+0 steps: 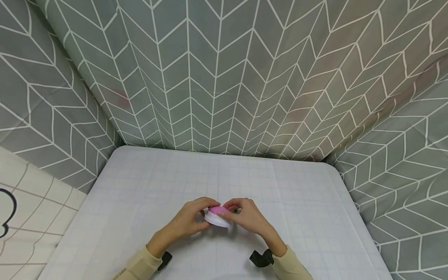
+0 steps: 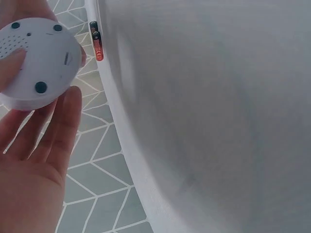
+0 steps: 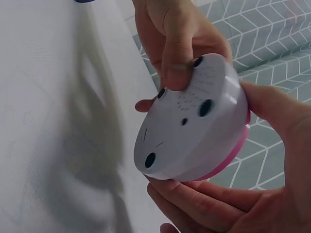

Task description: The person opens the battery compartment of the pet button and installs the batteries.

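Note:
A round sound button (image 1: 219, 217) with a pink top and white base is held between both hands over the table. My left hand (image 1: 189, 218) grips it from the left. In the right wrist view, the left thumb (image 3: 177, 73) presses on the white underside beside the small speaker holes. Dark round feet and a slot show on that underside (image 2: 48, 63). My right hand (image 1: 247, 214) pinches the button's right side, its thumb and fingers at the rim; its fingers (image 3: 204, 201) lie along the far edge. The pink top mostly faces away from the wrist cameras.
A white cloth with faint grid lines covers the table (image 1: 168, 175). Near the table's edge lies a dark-and-red battery (image 2: 96, 43). Grey chevron-patterned curtains (image 1: 217, 77) enclose the back and sides. Black straps (image 1: 261, 258) sit at the wrists.

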Tool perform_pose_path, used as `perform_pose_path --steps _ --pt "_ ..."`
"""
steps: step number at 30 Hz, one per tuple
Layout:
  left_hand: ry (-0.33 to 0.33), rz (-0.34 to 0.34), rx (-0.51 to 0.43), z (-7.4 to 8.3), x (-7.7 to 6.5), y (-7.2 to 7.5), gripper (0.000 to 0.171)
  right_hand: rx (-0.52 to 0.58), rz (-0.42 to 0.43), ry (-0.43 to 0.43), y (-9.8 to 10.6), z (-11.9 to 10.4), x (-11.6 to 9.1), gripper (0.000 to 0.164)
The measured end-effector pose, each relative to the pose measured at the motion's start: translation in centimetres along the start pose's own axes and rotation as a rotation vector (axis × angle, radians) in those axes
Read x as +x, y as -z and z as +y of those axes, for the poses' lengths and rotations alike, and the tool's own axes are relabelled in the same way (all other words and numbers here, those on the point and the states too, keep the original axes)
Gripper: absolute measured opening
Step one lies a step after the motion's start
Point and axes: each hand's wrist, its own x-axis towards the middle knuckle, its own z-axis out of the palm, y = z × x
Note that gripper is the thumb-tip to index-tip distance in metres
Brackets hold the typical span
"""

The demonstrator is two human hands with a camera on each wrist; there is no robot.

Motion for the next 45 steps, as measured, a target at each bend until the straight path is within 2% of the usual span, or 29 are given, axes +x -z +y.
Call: perform_pose_path --steps 10,14,22,31,38,41,45 --pt "0.064 0.022 -0.029 0.0 0.0 -0.2 0.044 0.036 -0.049 0.022 0.2 -0.2 0.0 0.034" --pt "0.101 0.031 -0.076 0.0 -0.1 -0.2 0.037 0.036 -0.05 0.013 0.3 -0.2 -0.2 0.035" --pt "0.291 0.065 -0.212 0.2 -0.1 -0.1 0.026 -0.009 0.028 0.067 0.6 -0.1 -1.0 0.036" --pt "0.426 0.068 -0.26 0.4 0.1 -0.5 0.027 -0.027 0.077 0.062 0.1 -0.1 -1.8 0.036" --pt "0.554 0.047 -0.305 0.2 -0.6 -0.8 0.03 -0.025 0.072 0.047 -1.0 0.4 -2.5 0.042" --pt "0.573 0.045 -0.307 0.1 -0.5 -0.7 0.029 -0.037 0.119 0.097 -1.2 0.4 -2.5 0.038" --pt "0.589 0.06 -0.327 0.0 0.0 -0.5 0.029 -0.032 0.196 0.22 -1.5 0.3 -2.2 0.04"
